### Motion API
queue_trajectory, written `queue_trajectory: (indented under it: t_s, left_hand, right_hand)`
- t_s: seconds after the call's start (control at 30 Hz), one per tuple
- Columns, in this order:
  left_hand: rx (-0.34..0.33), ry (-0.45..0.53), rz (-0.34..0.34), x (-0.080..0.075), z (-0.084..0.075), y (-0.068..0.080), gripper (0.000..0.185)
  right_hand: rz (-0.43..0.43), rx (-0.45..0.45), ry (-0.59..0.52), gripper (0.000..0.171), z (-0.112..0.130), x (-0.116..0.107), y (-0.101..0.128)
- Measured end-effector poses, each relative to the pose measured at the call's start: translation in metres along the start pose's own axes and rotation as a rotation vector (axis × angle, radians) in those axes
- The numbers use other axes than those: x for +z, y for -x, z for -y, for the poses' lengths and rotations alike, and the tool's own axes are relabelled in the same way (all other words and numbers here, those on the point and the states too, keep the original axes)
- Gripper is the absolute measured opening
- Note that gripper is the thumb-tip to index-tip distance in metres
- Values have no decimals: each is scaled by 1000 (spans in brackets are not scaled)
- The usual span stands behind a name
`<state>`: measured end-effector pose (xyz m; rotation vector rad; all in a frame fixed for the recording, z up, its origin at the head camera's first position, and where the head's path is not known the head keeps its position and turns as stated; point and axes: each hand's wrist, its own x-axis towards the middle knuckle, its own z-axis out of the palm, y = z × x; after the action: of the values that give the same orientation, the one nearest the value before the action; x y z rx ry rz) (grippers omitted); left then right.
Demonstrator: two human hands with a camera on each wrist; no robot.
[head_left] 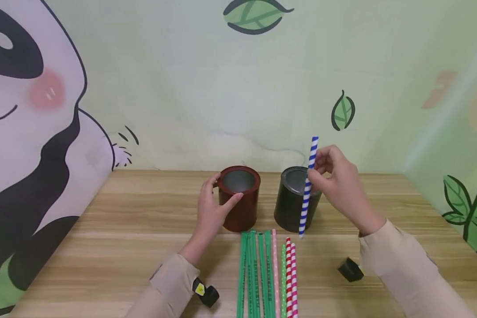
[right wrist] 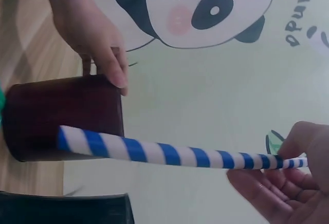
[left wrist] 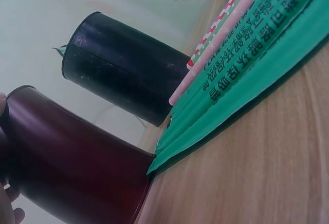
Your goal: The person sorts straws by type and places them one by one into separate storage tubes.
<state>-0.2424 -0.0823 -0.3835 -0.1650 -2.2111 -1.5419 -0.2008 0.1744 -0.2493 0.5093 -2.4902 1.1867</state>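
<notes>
A blue-and-white striped paper straw (head_left: 305, 207) is pinched near its upper part between the thumb and fingers of my right hand (head_left: 342, 185). It stands nearly upright and overlaps the front of the black cup (head_left: 288, 207) in the head view; its lower end hangs free. My left hand (head_left: 212, 207) grips the dark red cup (head_left: 242, 212) from the left, thumb at the front rim and fingers round the far left side. In the right wrist view, the striped straw (right wrist: 154, 152) crosses in front of the red cup (right wrist: 67, 116).
In front of the cups lie several green-wrapped straws (head_left: 254, 274), beside a pink one (head_left: 276, 274), a light green one (head_left: 284, 274) and red-and-white striped straws (head_left: 289, 274). Black wrist devices (head_left: 350, 270) show by both sleeves. A panda-painted wall (head_left: 175, 88) rises behind the wooden table (head_left: 143, 247).
</notes>
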Motion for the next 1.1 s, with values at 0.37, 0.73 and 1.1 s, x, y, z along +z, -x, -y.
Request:
queue_trajectory:
  t_s: [0.37, 0.73, 1.1]
  left_hand:
    - [3, -10, -5, 0, 0, 1, 78]
    - [-15, -27, 0, 1, -1, -1, 78]
    - [-11, -33, -10, 0, 0, 0, 79]
  right_hand:
    - [-130, -22, -189, 30, 13, 14, -57]
    - [-182, -63, -300, 29, 9, 56, -77]
    - [-39, 74, -224, 31, -11, 95, -88]
